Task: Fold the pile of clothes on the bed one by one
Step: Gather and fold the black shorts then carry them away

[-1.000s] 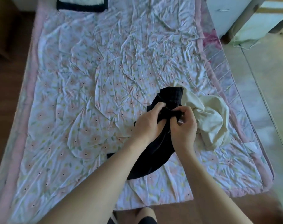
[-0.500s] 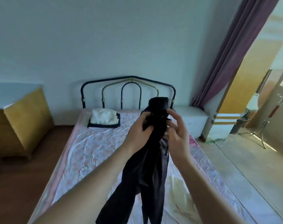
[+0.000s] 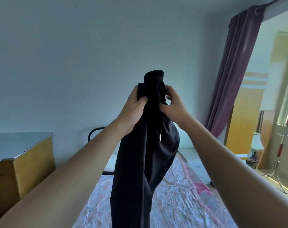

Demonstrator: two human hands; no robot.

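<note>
Left hand: your left hand (image 3: 134, 106) sits just left of the frame's centre, raised in front of the wall, fingers curled tight into the bunched top of the black garment (image 3: 145, 153).
Right hand: your right hand (image 3: 173, 107) is just right of centre, level with the left one, thumb and fingers pinching the same bunched top from the other side.
Hands together: the two hands are close, with only the gathered cloth between them.
Black garment: it is held up in the middle of the frame; a small knot of fabric pokes above your hands, and the rest hangs straight down in long folds to the bottom edge of the frame.
Garment detail: a thin cord with a pale tip dangles on its front, below your right hand.
Garment and bed: the lower part hangs in front of the bed (image 3: 181, 203); you cannot tell whether its end touches the sheet, since it runs out of frame.
Bed: it fills the lower centre and lower right, covered with a wrinkled pale floral sheet edged in pink.
Headboard: a dark curved metal rail (image 3: 94, 131) shows behind your left forearm.
Cabinet: a yellow cabinet (image 3: 23, 163) with a pale top stands at lower left.
Curtain: a purple curtain (image 3: 235, 71) hangs at upper right.
</note>
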